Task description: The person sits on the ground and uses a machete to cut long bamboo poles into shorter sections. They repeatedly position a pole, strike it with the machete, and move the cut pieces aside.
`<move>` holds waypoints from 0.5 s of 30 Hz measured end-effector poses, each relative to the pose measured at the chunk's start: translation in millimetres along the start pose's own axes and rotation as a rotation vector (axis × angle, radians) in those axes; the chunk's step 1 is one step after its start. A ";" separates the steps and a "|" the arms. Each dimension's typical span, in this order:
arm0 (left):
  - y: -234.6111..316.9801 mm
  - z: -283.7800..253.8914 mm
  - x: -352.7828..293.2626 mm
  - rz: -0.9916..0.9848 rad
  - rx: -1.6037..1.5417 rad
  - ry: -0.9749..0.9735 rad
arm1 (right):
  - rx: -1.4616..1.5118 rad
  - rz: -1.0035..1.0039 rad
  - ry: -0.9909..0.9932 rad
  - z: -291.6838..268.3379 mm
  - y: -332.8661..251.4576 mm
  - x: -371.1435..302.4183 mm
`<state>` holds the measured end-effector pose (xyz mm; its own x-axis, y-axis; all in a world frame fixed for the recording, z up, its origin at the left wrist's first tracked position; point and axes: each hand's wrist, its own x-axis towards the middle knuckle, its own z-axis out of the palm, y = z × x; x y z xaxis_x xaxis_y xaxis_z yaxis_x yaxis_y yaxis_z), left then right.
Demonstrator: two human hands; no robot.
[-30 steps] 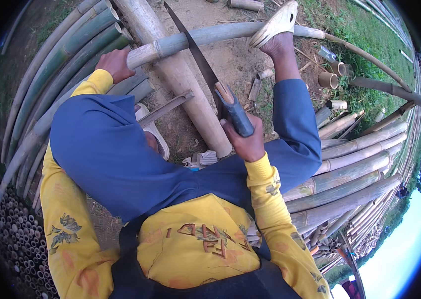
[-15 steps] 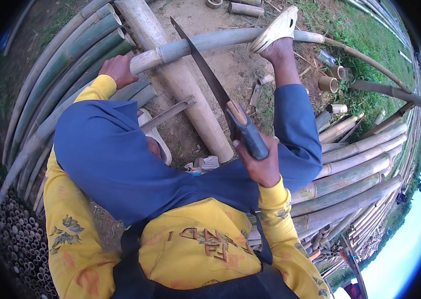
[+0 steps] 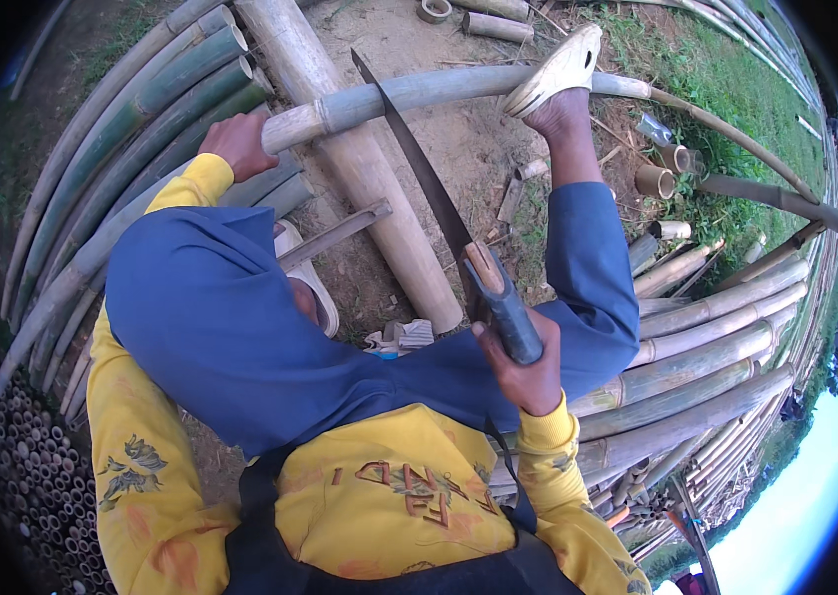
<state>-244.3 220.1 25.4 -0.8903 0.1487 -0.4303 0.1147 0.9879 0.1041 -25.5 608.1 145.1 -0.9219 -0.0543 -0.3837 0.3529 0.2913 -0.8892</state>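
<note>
A hand saw [image 3: 424,169] with a long dark blade and a dark grey handle is gripped in my right hand [image 3: 530,367]. Its blade crosses a pale bamboo pole [image 3: 429,87] not far from the pole's left end, the tip reaching beyond it. My left hand [image 3: 238,146] is closed around that left end, its fingers partly hidden. Farther right, my foot in a cream shoe [image 3: 559,74] presses on the same pole. A thick bamboo log [image 3: 364,174] lies beneath, crossing under the pole near the blade.
Several green bamboo poles [image 3: 131,119] are stacked at the left, and more pale poles [image 3: 686,337] lie at the right. A split bamboo strip [image 3: 335,236] leans across the log. Short bamboo offcuts [image 3: 655,180] are scattered on the dirt. Many cut ends [image 3: 37,466] show at lower left.
My right hand has drawn the saw back toward me and slightly right, the blade still across the pole. My left hand stays at the pole's end.
</note>
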 end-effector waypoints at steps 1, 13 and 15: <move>0.1 3.1 -5.9 0.005 0.002 0.010 | -0.047 -0.017 -0.015 13.7 11.9 36.5; -3.4 3.5 -12.5 -0.036 -0.015 -0.046 | -0.074 0.144 -0.031 -46.2 -34.3 -52.6; -0.9 2.8 -8.9 -0.027 -0.010 -0.029 | -0.053 0.048 -0.013 -26.7 -25.6 -31.2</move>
<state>-235.2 218.0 26.6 -0.8800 0.1231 -0.4588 0.0862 0.9912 0.1007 -10.0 627.8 186.5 -0.9020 -0.0516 -0.4287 0.3869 0.3444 -0.8554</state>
